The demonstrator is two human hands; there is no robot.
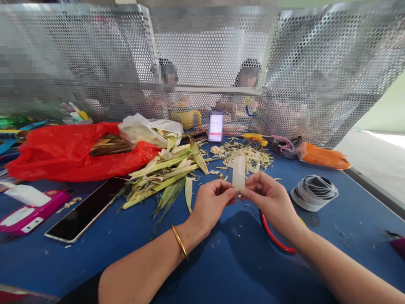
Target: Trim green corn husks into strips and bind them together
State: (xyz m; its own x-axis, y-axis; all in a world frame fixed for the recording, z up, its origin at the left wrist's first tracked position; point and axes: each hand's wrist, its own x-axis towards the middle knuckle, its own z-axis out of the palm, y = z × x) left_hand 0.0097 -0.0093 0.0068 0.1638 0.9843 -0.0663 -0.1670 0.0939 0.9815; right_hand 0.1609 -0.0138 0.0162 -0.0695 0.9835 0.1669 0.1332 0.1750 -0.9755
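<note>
Spread across most of the view, a blue tabletop (253, 278), with its near edge cut off by the frame. Along its back edge, a perforated metal screen (211, 46), only blurred shapes behind the holes. Toward the left edge, a red plastic bag (63, 147), with much of its inside covered. Just beside it, toward the middle of the tabletop, a tangled heap of husk strips (167, 169), green and straw-coloured. Nearer the back edge, a scatter of pale shreds (259, 156), partly blocked from sight.

Above the middle of the tabletop, left hand (210, 200) and right hand (272, 198) face to face, both nearly closed in a thumb-and-finger pinch on one pale strip (238, 171); other fingers curled, some out of sight. Partly covered by the right hand and wrist, a curved red piece (274, 240), full shape hard to make out.

Upright in the pinch, the pale strip: flat, narrow, creamy white, faintly see-through, straight-sided, squarish at the top, with a lighter patch toward one side. Lower end hidden by the fingertips. Just below, a tiny white tip (239, 195), too small to tell whether part of the strip.
</note>
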